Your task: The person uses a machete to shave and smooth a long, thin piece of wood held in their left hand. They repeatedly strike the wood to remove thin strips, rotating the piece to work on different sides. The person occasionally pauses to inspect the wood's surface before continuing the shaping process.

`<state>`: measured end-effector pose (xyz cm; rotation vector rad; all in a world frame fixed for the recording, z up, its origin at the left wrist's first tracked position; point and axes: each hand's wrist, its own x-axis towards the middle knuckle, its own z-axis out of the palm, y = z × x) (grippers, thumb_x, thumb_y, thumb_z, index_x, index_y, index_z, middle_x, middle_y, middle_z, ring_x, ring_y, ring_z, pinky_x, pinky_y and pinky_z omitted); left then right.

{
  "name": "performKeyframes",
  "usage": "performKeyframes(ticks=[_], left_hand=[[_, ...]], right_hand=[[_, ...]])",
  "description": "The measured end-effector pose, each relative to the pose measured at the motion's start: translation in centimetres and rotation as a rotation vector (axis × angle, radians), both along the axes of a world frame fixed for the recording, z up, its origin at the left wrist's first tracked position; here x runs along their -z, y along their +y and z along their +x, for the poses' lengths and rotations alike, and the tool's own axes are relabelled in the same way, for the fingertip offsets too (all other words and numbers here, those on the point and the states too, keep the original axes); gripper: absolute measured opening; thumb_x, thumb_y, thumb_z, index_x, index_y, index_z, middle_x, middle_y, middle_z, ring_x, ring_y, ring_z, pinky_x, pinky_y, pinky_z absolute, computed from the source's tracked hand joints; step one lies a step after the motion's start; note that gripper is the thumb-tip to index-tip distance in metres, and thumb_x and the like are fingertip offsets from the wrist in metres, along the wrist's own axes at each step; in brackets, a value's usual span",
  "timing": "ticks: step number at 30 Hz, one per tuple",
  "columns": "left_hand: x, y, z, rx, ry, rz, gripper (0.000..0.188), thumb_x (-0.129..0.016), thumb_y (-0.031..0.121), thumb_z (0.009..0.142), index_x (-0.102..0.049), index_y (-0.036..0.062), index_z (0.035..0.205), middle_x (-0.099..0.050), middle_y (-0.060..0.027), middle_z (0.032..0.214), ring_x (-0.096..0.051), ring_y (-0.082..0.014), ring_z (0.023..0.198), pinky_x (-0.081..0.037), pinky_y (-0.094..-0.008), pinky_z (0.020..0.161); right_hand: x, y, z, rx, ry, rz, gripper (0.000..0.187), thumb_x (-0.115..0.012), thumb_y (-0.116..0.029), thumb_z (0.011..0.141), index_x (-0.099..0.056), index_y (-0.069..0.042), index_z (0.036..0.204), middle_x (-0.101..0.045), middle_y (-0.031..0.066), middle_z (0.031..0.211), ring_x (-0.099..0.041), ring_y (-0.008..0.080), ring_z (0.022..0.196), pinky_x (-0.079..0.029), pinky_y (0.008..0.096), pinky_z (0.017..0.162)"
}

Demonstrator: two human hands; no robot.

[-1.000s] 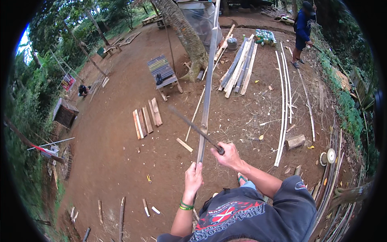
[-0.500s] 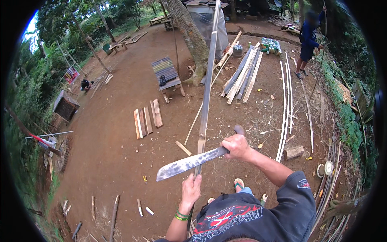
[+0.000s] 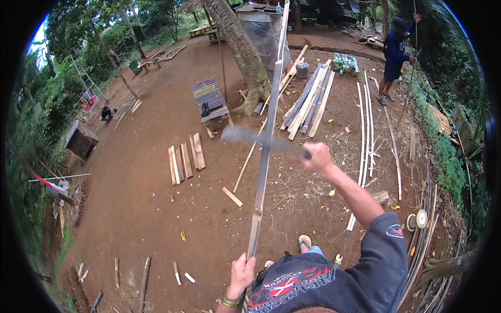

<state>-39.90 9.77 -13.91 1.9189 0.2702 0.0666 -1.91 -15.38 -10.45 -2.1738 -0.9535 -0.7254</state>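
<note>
A long split bamboo strip [image 3: 262, 182] runs away from me, with a pale node partway along it. My left hand [image 3: 241, 272] is closed around its near end, low in front of my shirt. My right hand [image 3: 318, 158] grips the handle of a machete [image 3: 244, 135], its arm stretched forward. The machete's blade is smeared by motion and lies across the bamboo, pointing left. Whether blade and bamboo touch, I cannot tell.
Split bamboo pieces [image 3: 309, 99] lie beside a leaning tree trunk [image 3: 235, 47]. A slatted bench [image 3: 211, 99] and short boards [image 3: 186, 159] are ahead on the left. Another person [image 3: 396, 55] stands at far right by long pale strips [image 3: 362, 151]. Yellow-handled pliers [image 3: 183, 237] lie on the dirt.
My right hand and the machete have moved forward along the bamboo, away from my left hand. The left hand has shifted slightly down and left, still gripping the bamboo.
</note>
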Motion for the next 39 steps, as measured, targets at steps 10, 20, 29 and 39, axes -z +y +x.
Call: performKeyframes(ticks=[10,20,29,39], left_hand=[[-0.9,-1.2,-0.3,-0.013,0.093,-0.094,0.036,-0.055,0.032,0.101,-0.051,0.0038,0.078,-0.048,-0.0002,0.048,-0.056,-0.0097,0.041,-0.041,-0.0288,0.038],[1.2,0.4,-4.8,-0.118,0.112,-0.100,0.038,-0.056,0.032,0.100,-0.049,0.0048,0.075,-0.047,0.0015,0.050,-0.053,-0.0063,0.045,-0.040,-0.0269,0.041],[1.1,-0.7,0.8,-0.193,0.135,0.080,0.046,-0.053,0.038,0.101,-0.045,0.0033,0.072,-0.049,-0.0073,0.053,-0.053,-0.0144,0.048,-0.042,-0.0334,0.047],[1.3,0.2,3.2,0.105,0.279,-0.401,0.058,-0.025,0.056,0.104,-0.038,0.0105,0.071,-0.034,0.0037,0.058,-0.032,-0.0085,0.050,-0.029,-0.0269,0.046]], right_hand=[[-0.6,2.4,-5.8,-0.354,-0.314,-0.237,0.017,-0.063,-0.017,0.070,-0.051,-0.015,0.058,-0.057,0.0022,0.050,-0.055,0.0154,0.040,-0.048,0.0317,0.048],[-3.0,-9.4,11.2,0.638,0.278,0.220,0.023,-0.064,-0.021,0.080,-0.068,0.001,0.075,-0.066,0.0163,0.065,-0.066,0.0284,0.061,-0.050,0.0455,0.061],[6.0,0.1,-6.8,0.200,0.550,0.274,0.032,-0.070,-0.022,0.083,-0.056,-0.004,0.061,-0.053,0.0039,0.049,-0.049,0.0154,0.043,-0.034,0.0362,0.043],[3.2,5.2,-11.4,-0.229,-0.049,-0.015,0.012,-0.069,-0.012,0.068,-0.058,-0.009,0.069,-0.060,0.0082,0.058,-0.062,0.0249,0.050,-0.050,0.0373,0.050]])
